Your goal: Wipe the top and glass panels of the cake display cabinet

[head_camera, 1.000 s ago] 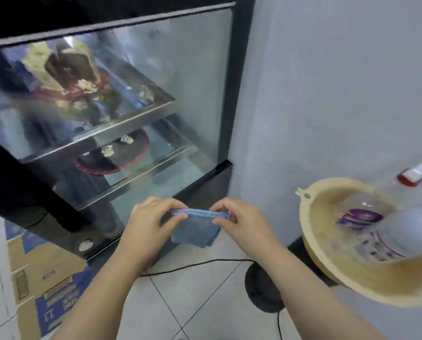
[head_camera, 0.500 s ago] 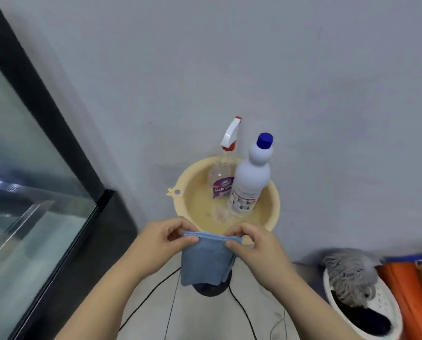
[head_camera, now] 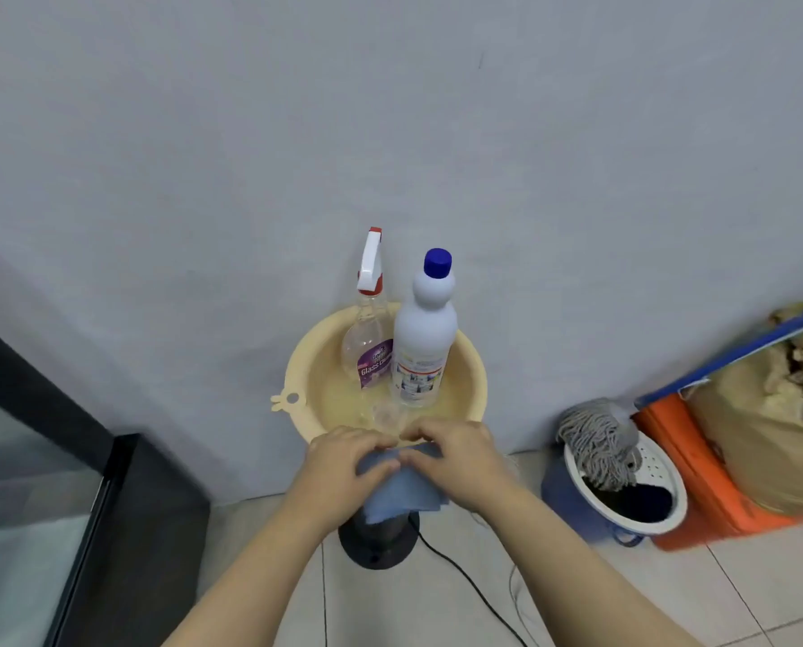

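Head view had my left grip (head_camera: pixel 343 464) and right grip (head_camera: pixel 455 455) both pinching the blue cloth (head_camera: pixel 404 495), which hung between them. The cabinet (head_camera: pixel 147 553) lay at eight o'clock, nearer my left grip; the spray bottle (head_camera: pixel 366 347) stood at twelve.

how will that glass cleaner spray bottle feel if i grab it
Probably light: the glass cleaner spray bottle looks clear and nearly empty. Likely tippy, being tall and narrow in the yellow basin.
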Tool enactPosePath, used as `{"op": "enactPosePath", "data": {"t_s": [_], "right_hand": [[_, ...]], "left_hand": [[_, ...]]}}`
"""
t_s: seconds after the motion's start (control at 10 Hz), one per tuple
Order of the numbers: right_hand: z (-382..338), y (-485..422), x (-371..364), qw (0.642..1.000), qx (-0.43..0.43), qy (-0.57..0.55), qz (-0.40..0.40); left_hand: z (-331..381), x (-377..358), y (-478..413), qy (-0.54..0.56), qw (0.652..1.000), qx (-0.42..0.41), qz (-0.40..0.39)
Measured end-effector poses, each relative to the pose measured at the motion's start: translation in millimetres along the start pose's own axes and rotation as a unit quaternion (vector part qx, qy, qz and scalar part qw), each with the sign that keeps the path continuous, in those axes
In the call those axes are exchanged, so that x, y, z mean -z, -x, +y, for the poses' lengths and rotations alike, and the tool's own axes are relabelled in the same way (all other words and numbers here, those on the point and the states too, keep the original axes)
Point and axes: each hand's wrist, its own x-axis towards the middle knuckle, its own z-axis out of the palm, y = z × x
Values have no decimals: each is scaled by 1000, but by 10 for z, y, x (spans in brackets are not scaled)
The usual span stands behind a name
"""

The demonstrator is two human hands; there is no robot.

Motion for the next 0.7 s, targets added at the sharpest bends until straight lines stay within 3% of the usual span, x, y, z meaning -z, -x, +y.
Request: {"op": "enactPosePath", "data": {"t_s": [0.1,0.2,0.6,0.7], "right_hand": [[133,175,-136,997,47,64,-25],[207,133,-180,994,67,89,-11],[250,55,-171,989,96,110,-7],[350,137,-248,982,149,104,44]], "left_hand": [[-102,-111,54,-109,993,-33,-30],[-82,-138,20,-141,989,-31,-17],[2,-176,-4,-133,991,-9,18],[-7,-167,106,-139,989,-22,48]]}}
